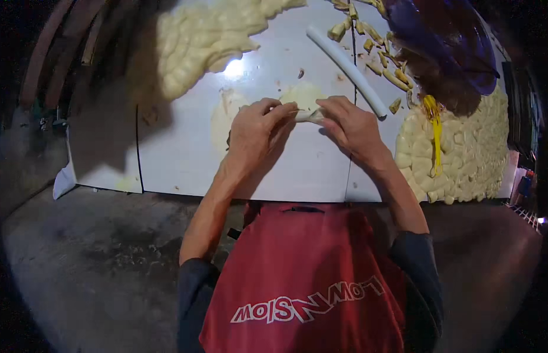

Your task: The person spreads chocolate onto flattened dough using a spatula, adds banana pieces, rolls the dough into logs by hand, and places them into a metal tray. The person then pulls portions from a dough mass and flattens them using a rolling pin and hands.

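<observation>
On the white tabletop, my left hand has its fingers curled on the left end of a short pale roll, with a thin strip near the fingertips. My right hand pinches the roll's other end, which looks creased. A pale yellow flattened patch, perhaps dough, lies just behind the roll. Beyond my right hand a long white rod lies diagonally. A small dark bit is on the surface above my hands.
Masses of rounded cream dough-like pieces lie at back left and right. Yellowish scraps, a dark purple glossy sheet and a yellow strap-like item sit at the right. My red apron is below the table's front edge.
</observation>
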{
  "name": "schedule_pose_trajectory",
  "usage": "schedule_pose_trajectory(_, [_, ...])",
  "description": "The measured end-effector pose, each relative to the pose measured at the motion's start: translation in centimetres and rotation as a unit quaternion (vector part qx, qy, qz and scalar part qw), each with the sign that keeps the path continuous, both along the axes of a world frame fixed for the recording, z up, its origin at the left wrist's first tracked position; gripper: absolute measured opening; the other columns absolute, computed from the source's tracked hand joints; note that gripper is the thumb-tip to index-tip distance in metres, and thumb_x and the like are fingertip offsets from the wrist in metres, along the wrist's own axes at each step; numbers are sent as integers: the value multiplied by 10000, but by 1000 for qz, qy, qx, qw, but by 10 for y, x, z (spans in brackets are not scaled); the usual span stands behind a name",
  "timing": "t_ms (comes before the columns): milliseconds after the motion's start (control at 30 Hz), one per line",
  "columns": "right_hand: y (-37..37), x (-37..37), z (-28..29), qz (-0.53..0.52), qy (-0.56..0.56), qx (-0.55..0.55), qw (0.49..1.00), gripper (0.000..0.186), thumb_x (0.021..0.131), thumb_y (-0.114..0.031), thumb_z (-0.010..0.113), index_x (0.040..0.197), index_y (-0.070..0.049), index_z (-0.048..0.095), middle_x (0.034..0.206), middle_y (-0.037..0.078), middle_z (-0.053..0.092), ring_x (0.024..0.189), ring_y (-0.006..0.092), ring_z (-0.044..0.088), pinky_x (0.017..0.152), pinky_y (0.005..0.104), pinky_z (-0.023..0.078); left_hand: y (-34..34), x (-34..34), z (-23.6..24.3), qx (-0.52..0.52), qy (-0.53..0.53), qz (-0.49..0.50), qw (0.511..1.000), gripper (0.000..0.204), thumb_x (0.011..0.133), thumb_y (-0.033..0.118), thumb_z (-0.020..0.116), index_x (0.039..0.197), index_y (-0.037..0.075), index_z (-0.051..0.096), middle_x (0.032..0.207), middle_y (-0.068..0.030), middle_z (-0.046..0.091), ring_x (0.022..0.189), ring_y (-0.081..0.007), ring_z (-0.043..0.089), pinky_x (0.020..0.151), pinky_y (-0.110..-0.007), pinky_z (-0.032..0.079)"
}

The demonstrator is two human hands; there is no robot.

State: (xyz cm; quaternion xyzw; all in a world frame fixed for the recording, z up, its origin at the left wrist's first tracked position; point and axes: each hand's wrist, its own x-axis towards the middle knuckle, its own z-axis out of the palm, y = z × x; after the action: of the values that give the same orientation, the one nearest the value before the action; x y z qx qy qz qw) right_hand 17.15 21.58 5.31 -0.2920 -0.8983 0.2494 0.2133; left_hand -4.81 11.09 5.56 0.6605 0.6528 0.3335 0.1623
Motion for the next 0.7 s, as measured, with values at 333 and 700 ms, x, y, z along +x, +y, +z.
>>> schedule_pose_trajectory(333, [8,-1,-6,55,-25,75,995,249,925,-266,719,1111,-105,684,978,63,652,797,237,687,652,367,550,7,-5,2,40,63,-33,997,248,817,182,817,1052,148,748,989,-23,654,813,-217,622,736,-392,465])
schedule_pose_trajectory(700, [9,-11,-8,-1,-67,17,998,196,940,-231,732,1066,-83,706,975,70,689,803,251,694,646,371,542,8,-11,-2,46,55,-12,997,305,840,181,810,1129,137,720,996,-57,690,828,-250,654,718,-395,485])
